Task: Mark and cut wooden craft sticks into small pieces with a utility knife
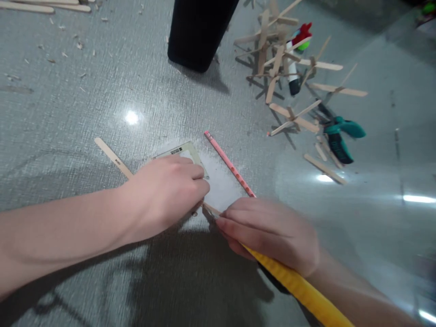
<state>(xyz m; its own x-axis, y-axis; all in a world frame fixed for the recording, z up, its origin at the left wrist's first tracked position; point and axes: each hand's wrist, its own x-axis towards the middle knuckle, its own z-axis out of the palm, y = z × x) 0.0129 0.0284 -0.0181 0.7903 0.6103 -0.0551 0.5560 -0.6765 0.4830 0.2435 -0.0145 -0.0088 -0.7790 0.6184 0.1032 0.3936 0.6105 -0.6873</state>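
Observation:
My left hand (166, 190) is closed, its fingers curled down over a thin wooden stick (211, 210) near a flat printed card (195, 154). My right hand (272, 229) wraps round a long yellow-handled tool (299, 286), whose tip meets the stick just right of my left fingers. Exactly what the tool's tip is cannot be made out. A pink pencil (231, 167) lies slanted above my right hand. Another flat wooden stick (114, 158) pokes out from behind my left wrist.
A black container (200, 34) stands at the top centre. Crossed wooden-stick pieces (293, 119) spread over the upper right, near a white marker (292, 68) and teal-handled pliers (340, 141). More sticks (44, 7) and wood chips lie at the upper left.

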